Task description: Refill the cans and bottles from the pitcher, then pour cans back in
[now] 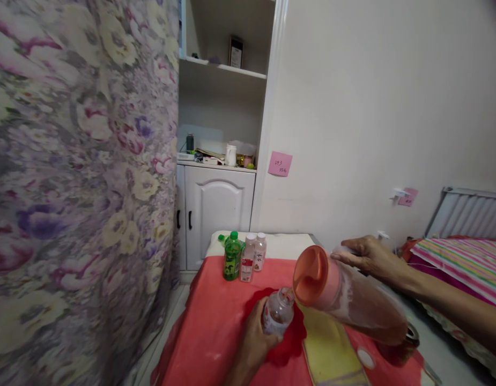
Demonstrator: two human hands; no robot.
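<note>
My left hand (256, 338) is wrapped round a small clear bottle (279, 313) with no cap on it, held over the red tablecloth. My right hand (362, 254) grips the handle side of a large clear pitcher (364, 305) with an orange lid (312, 276). The pitcher is tipped to the left, its lid against or just beside the bottle's mouth. Brownish liquid shows inside it. Part of the handle is hidden by my fingers. Some liquid seems to be in the small bottle.
A green bottle (232, 257) and two clear bottles with white caps (248, 260) stand at the table's back left. A yellow cloth (332, 348) and a white round cap (365, 358) lie nearer. A floral curtain (82, 193) hangs left; a bed (468, 257) is right.
</note>
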